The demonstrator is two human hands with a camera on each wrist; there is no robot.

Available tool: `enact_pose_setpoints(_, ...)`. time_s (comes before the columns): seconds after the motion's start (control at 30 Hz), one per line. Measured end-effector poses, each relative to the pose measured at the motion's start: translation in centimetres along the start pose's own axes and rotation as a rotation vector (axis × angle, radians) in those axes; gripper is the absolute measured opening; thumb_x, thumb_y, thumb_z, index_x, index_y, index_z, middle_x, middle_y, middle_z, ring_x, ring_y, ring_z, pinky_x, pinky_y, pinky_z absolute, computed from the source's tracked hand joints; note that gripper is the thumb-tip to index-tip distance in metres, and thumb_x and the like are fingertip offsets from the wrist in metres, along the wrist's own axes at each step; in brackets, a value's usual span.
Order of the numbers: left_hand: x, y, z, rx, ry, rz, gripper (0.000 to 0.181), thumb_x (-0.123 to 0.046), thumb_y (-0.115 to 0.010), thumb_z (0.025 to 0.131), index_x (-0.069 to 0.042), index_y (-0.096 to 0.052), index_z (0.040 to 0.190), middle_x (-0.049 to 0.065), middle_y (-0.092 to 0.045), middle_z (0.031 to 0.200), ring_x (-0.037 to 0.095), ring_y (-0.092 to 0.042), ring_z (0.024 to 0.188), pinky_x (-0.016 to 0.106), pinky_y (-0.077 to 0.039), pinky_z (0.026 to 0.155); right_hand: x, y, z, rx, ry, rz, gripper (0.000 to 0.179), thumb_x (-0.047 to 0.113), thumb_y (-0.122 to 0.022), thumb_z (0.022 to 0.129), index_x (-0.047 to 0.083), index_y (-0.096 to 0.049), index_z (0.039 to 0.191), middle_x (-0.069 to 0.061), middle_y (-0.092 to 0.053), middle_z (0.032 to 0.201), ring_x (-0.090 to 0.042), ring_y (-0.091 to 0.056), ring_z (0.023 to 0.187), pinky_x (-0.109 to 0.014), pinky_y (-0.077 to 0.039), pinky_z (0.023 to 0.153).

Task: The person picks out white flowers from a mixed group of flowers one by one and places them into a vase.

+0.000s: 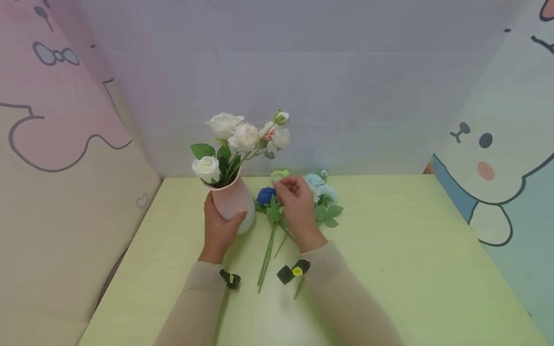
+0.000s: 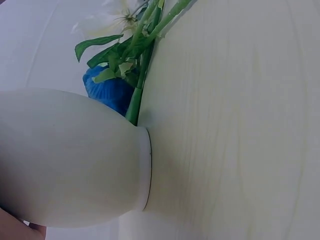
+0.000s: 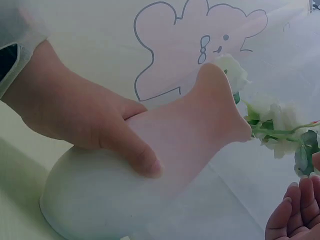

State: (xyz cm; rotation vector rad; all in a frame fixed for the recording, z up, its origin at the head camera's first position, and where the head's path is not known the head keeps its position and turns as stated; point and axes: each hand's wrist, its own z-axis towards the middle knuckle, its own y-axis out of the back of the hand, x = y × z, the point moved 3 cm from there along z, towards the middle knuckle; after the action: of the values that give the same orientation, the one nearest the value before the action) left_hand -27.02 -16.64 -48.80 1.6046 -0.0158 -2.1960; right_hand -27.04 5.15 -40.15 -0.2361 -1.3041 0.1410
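My left hand (image 1: 220,229) grips the side of a pink-and-white vase (image 1: 233,204), thumb across its front. The vase stands tilted toward the left, its base near the table in the left wrist view. White flowers (image 1: 244,137), a small bud (image 1: 281,117) and green leaves rise from its mouth. To the vase's right is my right hand (image 1: 300,209), fingers loosely bent with nothing seen between them; its fingertips are just right of the blossoms in the right wrist view. In the head view it overlaps the flowers lying behind it, hiding part of them.
On the pale yellow table (image 1: 411,269) lie a blue rose (image 1: 266,196), a light green flower (image 1: 279,174) and light blue flowers (image 1: 327,193), with green stems (image 1: 267,257) pointing toward me. A plain backdrop (image 1: 303,86) and cartoon-printed side panels surround the table.
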Motion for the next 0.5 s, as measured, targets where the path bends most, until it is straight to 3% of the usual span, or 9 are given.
enact_pose_setpoints(0.23,-0.1,0.1,-0.1,0.0,0.002,0.004,0.1,-0.023,-0.086,0.082,-0.018,-0.025,0.161,0.01,-0.039,0.151,0.028,-0.045,0.128,0.054,-0.036,0.106,-0.9,2.3,-0.7,-0.062,-0.005,0.012,0.008,0.006,-0.066,0.099,0.002,-0.061,0.104,-0.004,-0.059,0.087,-0.019,-0.057,0.077,-0.028,-0.051,0.073)
enact_pose_setpoints(0.37,-0.1,0.1,-0.1,0.001,-0.005,0.005,0.1,-0.024,-0.086,0.082,-0.017,-0.025,0.161,0.01,-0.04,0.15,0.029,-0.045,0.127,0.054,-0.037,0.105,-1.4,4.0,-0.8,-0.08,-0.028,-0.05,0.014,0.007,-0.065,0.1,-0.002,-0.059,0.11,-0.006,-0.06,0.094,-0.023,-0.059,0.083,-0.028,-0.052,0.077)
enact_pose_setpoints(0.5,0.1,0.1,-0.2,-0.002,-0.008,0.004,0.1,-0.025,-0.086,0.082,-0.017,-0.025,0.161,0.01,-0.04,0.149,0.029,-0.045,0.127,0.055,-0.037,0.105,-2.2,5.6,-0.7,-0.11,-0.074,-0.14,0.02,0.013,-0.067,0.101,0.0,-0.06,0.113,-0.007,-0.062,0.098,-0.026,-0.061,0.088,-0.024,-0.05,0.073)
